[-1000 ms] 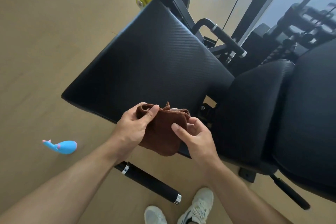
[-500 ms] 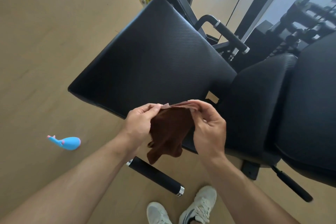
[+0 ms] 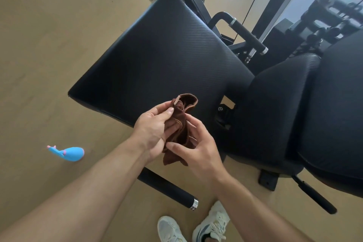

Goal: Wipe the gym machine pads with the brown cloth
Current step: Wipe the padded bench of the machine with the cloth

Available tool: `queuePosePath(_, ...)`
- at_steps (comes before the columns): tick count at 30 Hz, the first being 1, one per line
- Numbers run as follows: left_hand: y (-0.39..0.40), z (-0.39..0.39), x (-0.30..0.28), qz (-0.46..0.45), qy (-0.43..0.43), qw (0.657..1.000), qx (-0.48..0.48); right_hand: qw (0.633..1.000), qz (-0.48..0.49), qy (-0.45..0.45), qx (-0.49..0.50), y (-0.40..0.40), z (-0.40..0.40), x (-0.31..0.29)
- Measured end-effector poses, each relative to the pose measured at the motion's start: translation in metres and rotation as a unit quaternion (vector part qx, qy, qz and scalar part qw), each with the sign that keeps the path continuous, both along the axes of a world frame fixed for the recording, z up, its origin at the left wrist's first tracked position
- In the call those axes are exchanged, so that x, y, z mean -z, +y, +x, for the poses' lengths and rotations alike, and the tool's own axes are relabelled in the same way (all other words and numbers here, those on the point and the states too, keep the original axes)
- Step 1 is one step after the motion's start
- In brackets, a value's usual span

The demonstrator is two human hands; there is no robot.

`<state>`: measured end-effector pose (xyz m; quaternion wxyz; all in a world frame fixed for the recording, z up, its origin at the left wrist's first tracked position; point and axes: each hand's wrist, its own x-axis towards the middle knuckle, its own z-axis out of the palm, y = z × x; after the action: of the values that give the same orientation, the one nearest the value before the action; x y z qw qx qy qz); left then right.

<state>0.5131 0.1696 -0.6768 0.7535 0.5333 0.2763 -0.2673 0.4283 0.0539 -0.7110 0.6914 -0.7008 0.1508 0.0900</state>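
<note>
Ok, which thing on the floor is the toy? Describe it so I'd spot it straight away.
Start at the large black textured gym pad in the middle, then look past its near-left corner to the tan wooden floor. There lies a small blue whale-shaped toy with pink accents, the only brightly coloured thing on that side.

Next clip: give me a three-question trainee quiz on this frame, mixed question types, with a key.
1. True or false: the brown cloth lies spread flat on the large black pad.
2. Which hand pinches the cloth near its top? A. left hand B. right hand C. neither
3. Fill in: the small toy on the floor, to the left of the arms, is a blue ____.

Key
1. False: it is bunched up between both hands, in front of the pad's near edge.
2. A: thumb and fingers pinch it there; the right hand's fingers curl round the lower part.
3. whale
</note>
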Motion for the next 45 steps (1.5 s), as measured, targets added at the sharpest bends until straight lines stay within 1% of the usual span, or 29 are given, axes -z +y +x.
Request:
queuePosePath(1, 0.002, 0.001, 0.001, -0.005, 0.003, 1.0, -0.002, 1.0, -0.011, -0.005, 0.003, 0.0, 0.001, 0.004)
queuePosePath(4, 0.005, 0.004, 0.002, -0.004, 0.005, 1.0, -0.004, 0.998, -0.024, 0.0, 0.063, -0.001, 0.009, 0.005)
queuePosePath(6, 0.007, 0.006, 0.003, 0.005, 0.004, 1.0, 0.003, 0.993, -0.027, 0.026, 0.112, -0.003, 0.016, 0.0)
queuePosePath(7, 0.008, 0.007, 0.002, 0.006, 0.001, 1.0, 0.014, 0.988, -0.008, 0.054, 0.145, -0.005, 0.019, -0.003)
queuePosePath(8, 0.009, 0.008, 0.001, 0.007, -0.004, 1.0, 0.029, 0.978, 0.034, 0.092, 0.186, -0.007, 0.023, -0.007)
queuePosePath(10, 0.009, 0.009, -0.001, 0.012, -0.011, 0.999, 0.045, 0.938, 0.142, 0.153, 0.277, -0.013, 0.029, -0.016)
queuePosePath(12, 0.01, 0.01, -0.002, 0.032, -0.013, 0.999, 0.037, 0.896, 0.232, 0.165, 0.342, -0.02, 0.035, -0.025)
queuePosePath(14, 0.01, 0.012, -0.003, 0.039, -0.018, 0.998, 0.042, 0.866, 0.301, 0.164, 0.364, -0.024, 0.038, -0.034)
queuePosePath(16, 0.01, 0.014, -0.003, 0.029, -0.027, 0.998, 0.055, 0.855, 0.341, 0.166, 0.354, -0.024, 0.041, -0.039)
queuePosePath(18, 0.009, 0.014, 0.001, 0.039, -0.039, 0.997, 0.06, 0.86, 0.343, 0.169, 0.338, -0.021, 0.044, -0.039)
queuePosePath(22, 0.006, 0.008, 0.013, 0.104, -0.08, 0.991, 0.032, 0.871, 0.328, 0.163, 0.328, -0.016, 0.047, -0.042)
queuePosePath(25, 0.007, 0.009, 0.015, 0.205, -0.123, 0.97, -0.044, 0.858, 0.315, 0.163, 0.372, -0.02, 0.048, -0.046)
queuePosePath(26, 0.008, 0.011, 0.015, 0.231, -0.135, 0.962, -0.053, 0.854, 0.301, 0.164, 0.39, -0.023, 0.05, -0.047)
queuePosePath(27, 0.011, 0.013, 0.016, 0.245, -0.142, 0.958, -0.051, 0.852, 0.292, 0.16, 0.405, -0.026, 0.051, -0.047)
queuePosePath(29, 0.015, 0.018, 0.019, 0.241, -0.139, 0.96, -0.04, 0.85, 0.288, 0.144, 0.418, -0.029, 0.054, -0.048)
queuePosePath(32, 0.02, 0.022, 0.018, 0.186, -0.114, 0.976, -0.007, 0.853, 0.293, 0.127, 0.413, -0.032, 0.057, -0.049)
queuePosePath(34, 0.021, 0.021, 0.017, 0.14, -0.108, 0.984, 0.027, 0.868, 0.28, 0.122, 0.393, -0.034, 0.058, -0.05)
queuePosePath(36, 0.02, 0.018, 0.014, 0.128, -0.122, 0.982, 0.058, 0.905, 0.228, 0.11, 0.342, -0.034, 0.057, -0.047)
queuePosePath(38, 0.016, 0.013, 0.014, 0.133, -0.139, 0.978, 0.081, 0.953, 0.147, 0.085, 0.249, -0.031, 0.055, -0.043)
queuePosePath(40, 0.011, 0.008, 0.014, 0.129, -0.149, 0.975, 0.105, 0.987, 0.05, 0.059, 0.139, -0.026, 0.054, -0.037)
queuePosePath(42, 0.006, 0.003, 0.012, 0.123, -0.152, 0.973, 0.123, 0.998, -0.034, 0.033, 0.045, -0.023, 0.051, -0.029)
queuePosePath(43, 0.005, 0.001, 0.012, 0.115, -0.15, 0.974, 0.127, 0.998, -0.057, 0.022, 0.026, -0.021, 0.05, -0.027)
queuePosePath(45, 0.005, -0.001, 0.011, 0.067, -0.124, 0.983, 0.117, 0.997, -0.069, -0.001, 0.028, -0.02, 0.048, -0.024)
